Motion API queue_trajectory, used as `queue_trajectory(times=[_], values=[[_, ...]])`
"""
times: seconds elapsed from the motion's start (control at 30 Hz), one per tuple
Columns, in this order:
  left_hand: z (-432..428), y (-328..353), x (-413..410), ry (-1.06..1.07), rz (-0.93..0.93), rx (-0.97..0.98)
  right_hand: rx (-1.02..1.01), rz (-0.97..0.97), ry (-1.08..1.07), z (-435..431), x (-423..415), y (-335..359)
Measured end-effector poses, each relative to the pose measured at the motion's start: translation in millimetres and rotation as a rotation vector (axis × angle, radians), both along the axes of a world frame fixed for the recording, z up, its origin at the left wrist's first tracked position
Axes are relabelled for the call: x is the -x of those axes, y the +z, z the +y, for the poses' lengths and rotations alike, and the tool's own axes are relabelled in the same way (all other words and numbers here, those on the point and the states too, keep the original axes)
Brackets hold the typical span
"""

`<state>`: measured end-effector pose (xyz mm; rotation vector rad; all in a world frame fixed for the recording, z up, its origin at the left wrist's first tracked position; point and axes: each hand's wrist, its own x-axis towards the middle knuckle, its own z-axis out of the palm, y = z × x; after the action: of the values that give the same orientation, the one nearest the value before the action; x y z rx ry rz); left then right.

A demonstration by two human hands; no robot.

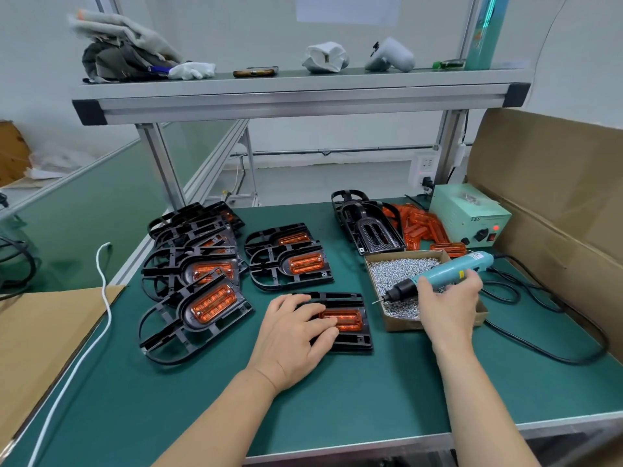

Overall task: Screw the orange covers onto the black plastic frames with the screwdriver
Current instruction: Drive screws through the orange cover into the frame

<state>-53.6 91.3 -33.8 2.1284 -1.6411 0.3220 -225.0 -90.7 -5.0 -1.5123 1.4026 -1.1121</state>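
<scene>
A black plastic frame [350, 342] with an orange cover [347, 320] lies on the green mat in front of me. My left hand [296, 335] rests flat on it, fingers spread across the cover. My right hand [451, 305] grips the teal electric screwdriver [448, 269], which is tilted with its bit pointing left over the cardboard box of screws [397, 269]. A screw sits on the bit tip. Several assembled frames [202, 274] lie in piles to the left. Bare black frames [367, 224] and loose orange covers [421, 225] sit at the back right.
A pale green power supply [468, 214] stands at the back right, its black cable [539, 345] looping across the mat. A white cord [104, 298] runs down the left edge. Cardboard sheets flank both sides. An aluminium shelf [296, 92] hangs overhead.
</scene>
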Motion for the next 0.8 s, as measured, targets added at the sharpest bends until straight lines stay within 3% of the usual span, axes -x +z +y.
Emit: queue_trajectory(times=[0.23,0.33,0.57,0.8], values=[[1,1,1,-0.002,0.001,-0.019,-0.167,0.123,-0.001,-27,-13,11],[2,2,2,-0.005,-0.007,-0.009,-0.223,0.053,-0.024,-32,-18,10],[1,5,5,0.009,-0.007,-0.019,-0.146,-0.234,-0.195,-32,-19,-1],[2,8,19,0.08,0.043,-0.079,-0.05,-0.275,-0.23,-20,-21,0]])
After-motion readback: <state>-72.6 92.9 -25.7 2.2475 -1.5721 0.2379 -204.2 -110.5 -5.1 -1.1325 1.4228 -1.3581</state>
